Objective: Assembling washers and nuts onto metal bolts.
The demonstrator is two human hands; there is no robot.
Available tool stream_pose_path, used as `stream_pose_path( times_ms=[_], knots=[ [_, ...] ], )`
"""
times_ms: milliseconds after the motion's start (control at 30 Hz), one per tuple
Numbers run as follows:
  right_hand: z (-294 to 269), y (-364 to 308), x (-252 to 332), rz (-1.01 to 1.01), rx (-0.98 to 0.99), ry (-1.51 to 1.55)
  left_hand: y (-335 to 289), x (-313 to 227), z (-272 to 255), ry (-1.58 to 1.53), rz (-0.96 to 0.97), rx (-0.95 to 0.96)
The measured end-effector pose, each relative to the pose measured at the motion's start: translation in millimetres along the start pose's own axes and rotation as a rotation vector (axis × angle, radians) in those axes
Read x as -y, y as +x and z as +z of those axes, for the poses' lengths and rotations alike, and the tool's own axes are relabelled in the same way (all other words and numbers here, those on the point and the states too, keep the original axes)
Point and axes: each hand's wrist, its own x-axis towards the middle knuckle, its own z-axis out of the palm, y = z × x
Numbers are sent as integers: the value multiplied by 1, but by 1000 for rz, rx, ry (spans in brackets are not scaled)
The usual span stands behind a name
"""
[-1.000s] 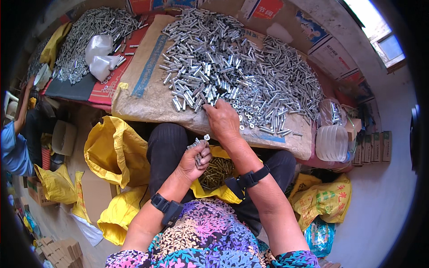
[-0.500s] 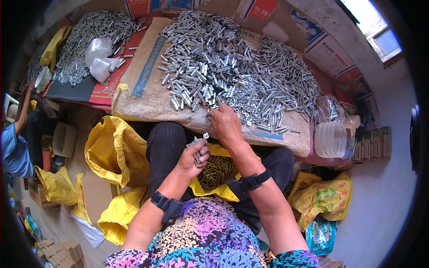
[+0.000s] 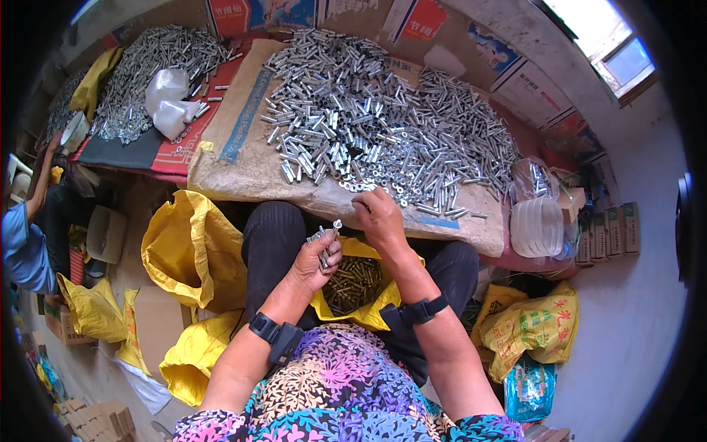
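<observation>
The left hand (image 3: 312, 267) is closing its fingers and thumb around a small bunch of silvery metal pieces (image 3: 323, 258), one of which is sticking up past the thumb with a round, flanged end (image 3: 337, 224). The right hand (image 3: 381, 221) is hovering just beyond and to the right of it, by the near edge of the table, its thumb and fingers bending together; whether they are pinching anything is impossible to tell, as the knuckles are hiding the tips.

Washers (image 3: 355, 186) are lying just ahead of the right hand, and beyond them a broad heap of metal sleeves (image 3: 324, 110) is spreading over a brown sheet (image 3: 247, 173). Below the right hand and beside the left, a yellow bag (image 3: 372, 317) is sitting open between the knees, holding brass-coloured pieces (image 3: 353, 286). Another open yellow bag (image 3: 188, 254) is standing to the left of the left hand. Well to the right of both hands, clear plastic tubs (image 3: 536, 227) are resting by the table's end.

The step in hand seems to be small-part handling, the left hand steadying the bunch while the right is working near the washers. The next move appears to call for a light fingertip pinch and a steady left grip, with the flanged end staying exposed.
</observation>
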Motion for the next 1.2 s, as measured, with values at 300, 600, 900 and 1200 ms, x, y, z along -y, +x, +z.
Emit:
stream_pose_path(
  times_ms=[300,600,900,1200],
  knots=[
    [4,-29,-5,282,-37,460,0,1,-1,52,16,-17],
    [8,-38,4,358,-12,630,0,3,-1,93,36,-51],
    [7,-40,12,227,22,514,0,4,1,171,22,-113],
    [-3,-42,23,146,9,391,3,6,-3,204,13,-86]
  ],
)
